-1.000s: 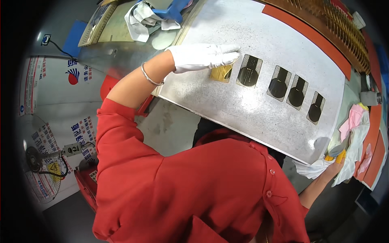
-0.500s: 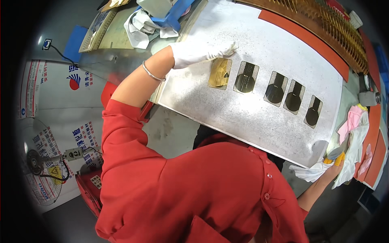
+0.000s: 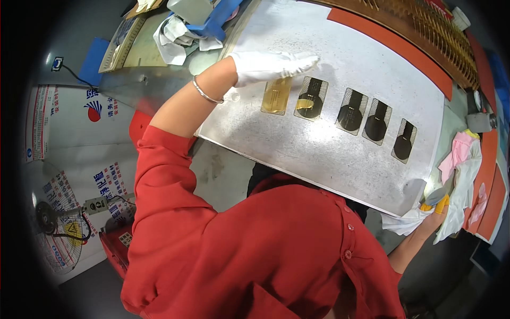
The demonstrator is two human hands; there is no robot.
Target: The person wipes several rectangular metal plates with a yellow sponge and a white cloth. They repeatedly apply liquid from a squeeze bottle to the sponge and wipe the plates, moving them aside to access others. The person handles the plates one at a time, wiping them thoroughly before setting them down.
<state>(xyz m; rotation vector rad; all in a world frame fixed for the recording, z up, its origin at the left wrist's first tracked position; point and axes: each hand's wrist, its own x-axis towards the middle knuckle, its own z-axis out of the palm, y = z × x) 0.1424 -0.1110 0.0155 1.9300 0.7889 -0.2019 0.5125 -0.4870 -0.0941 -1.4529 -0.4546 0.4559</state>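
My left hand (image 3: 276, 66), in a white glove, stretches out flat, palm down, with its fingers together. It hovers just past the far ends of the two leftmost thin metal cards; I cannot tell whether it touches them. The leftmost card (image 3: 275, 97) looks gold. Beside it a second card (image 3: 311, 99) looks dark, with a gold patch on its middle. Several dark cards with a mesh pattern and round shape, such as this one (image 3: 350, 112), continue rightward in a row. At the right edge my right hand (image 3: 439, 205), with yellow-orange finger coverings, is closed on a white cloth (image 3: 404, 222).
The cards lie on a speckled white work board (image 3: 255, 125). An orange-red strip (image 3: 390, 50) and a wooden rack (image 3: 419, 34) line its far side. A blue bin (image 3: 220, 20) and crumpled cloth (image 3: 172, 38) are far left. Pink cloth (image 3: 455, 151) lies at right.
My left hand has moved right, its fingertips now over the second card's far end. That card shows a gold patch, and the leftmost looks evenly gold. The whole view has shifted slightly.
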